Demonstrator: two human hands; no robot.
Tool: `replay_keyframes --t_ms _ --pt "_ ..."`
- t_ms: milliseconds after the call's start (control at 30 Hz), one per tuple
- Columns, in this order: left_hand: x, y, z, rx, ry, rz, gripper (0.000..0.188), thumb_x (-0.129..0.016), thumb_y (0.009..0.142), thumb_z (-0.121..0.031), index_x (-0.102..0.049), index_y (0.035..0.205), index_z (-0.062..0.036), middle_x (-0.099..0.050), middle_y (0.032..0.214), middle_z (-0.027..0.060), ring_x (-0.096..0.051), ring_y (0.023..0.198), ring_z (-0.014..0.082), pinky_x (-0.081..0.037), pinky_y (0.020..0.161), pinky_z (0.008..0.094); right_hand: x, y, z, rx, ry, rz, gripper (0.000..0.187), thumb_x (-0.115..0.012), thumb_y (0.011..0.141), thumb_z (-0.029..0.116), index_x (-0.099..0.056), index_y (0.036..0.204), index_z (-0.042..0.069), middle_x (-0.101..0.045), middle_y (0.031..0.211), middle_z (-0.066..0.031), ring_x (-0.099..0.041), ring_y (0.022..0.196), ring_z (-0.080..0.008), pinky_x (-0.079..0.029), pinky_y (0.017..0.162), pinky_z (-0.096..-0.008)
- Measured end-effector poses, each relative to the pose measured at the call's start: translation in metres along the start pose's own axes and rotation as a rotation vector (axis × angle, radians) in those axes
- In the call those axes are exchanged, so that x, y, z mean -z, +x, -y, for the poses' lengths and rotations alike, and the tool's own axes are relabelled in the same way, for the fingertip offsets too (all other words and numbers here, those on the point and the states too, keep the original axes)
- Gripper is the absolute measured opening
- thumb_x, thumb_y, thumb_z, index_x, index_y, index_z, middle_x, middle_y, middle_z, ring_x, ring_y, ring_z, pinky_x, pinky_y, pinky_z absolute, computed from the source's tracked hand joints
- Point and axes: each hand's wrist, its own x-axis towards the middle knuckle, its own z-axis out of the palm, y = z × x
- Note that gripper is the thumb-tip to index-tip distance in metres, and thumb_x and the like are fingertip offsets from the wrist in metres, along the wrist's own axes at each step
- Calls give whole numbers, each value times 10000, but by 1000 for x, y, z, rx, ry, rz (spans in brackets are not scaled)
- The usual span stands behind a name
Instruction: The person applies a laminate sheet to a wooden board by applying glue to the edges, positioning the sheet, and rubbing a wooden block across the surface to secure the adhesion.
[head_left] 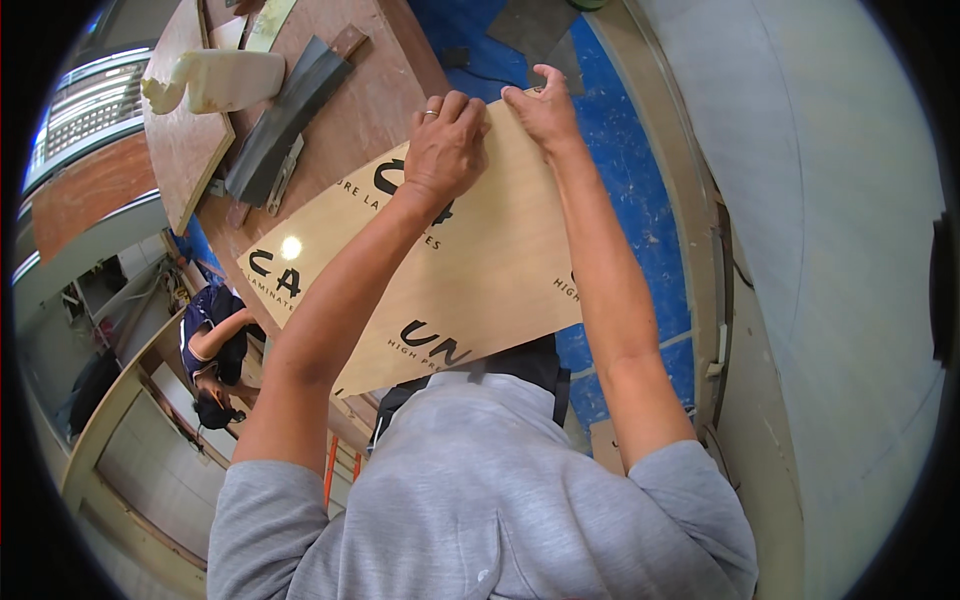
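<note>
A glossy tan laminate sheet (480, 260) with black printing lies slanted before me, its left part over the wooden table and its near edge at my waist. On its upper part rests my left hand (447, 145), fingers curled and bunched together, a ring on one. What those fingers pinch, if anything, is hidden. At the far right corner my right hand (547, 112) holds the sheet's edge, thumb over the top and index finger bent out past it. The other right fingers are mostly hidden.
The reddish wooden table (370, 75) carries a pale plastic bottle (235, 82), a dark grey strip (285, 120) and a utility knife (285, 175). Blue floor covering (640, 210) runs to a pale wall (830, 250) at right. Another person (215, 340) bends low at left.
</note>
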Motion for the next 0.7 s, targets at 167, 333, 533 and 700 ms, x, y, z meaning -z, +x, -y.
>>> replay_keyframes --t_ms 167,333,533,700 --pt "-8 8 -16 43 27 -39 200 -683 891 -156 -632 1080 -112 -584 1060 69 -569 1006 312 -414 828 463 -3 5 -4 -18 -7 9 825 -812 767 327 -473 1444 -2 -631 1342 -283 -619 1269 -360 -487 1069 -412" --pt "-7 8 -13 10 -21 -26 258 -704 894 -165 -662 1143 -115 -604 1091 73 -576 1022 319 -430 842 462 2 -5 5 24 -33 38 748 -795 813 358 -521 1415 8 -659 1300 -260 -632 1243 -353 -493 1053 -412" --pt "-3 -4 5 38 -262 -120 336 -768 849 -105 -716 1181 -87 -655 1093 90 -605 1025 328 -472 896 449 5 -2 3 -51 41 -1 767 -793 872 448 -524 1442 9 -663 1237 -193 -635 1149 -263 -507 989 -372" --pt "25 -41 29 109 -135 -93 362 -784 858 -136 -712 1206 -67 -667 1107 125 -602 1018 345 -487 900 456 7 -20 31 -67 -55 15 966 -794 797 636 -474 1500 55 -613 1400 -261 -606 1294 -365 -472 1082 -427"
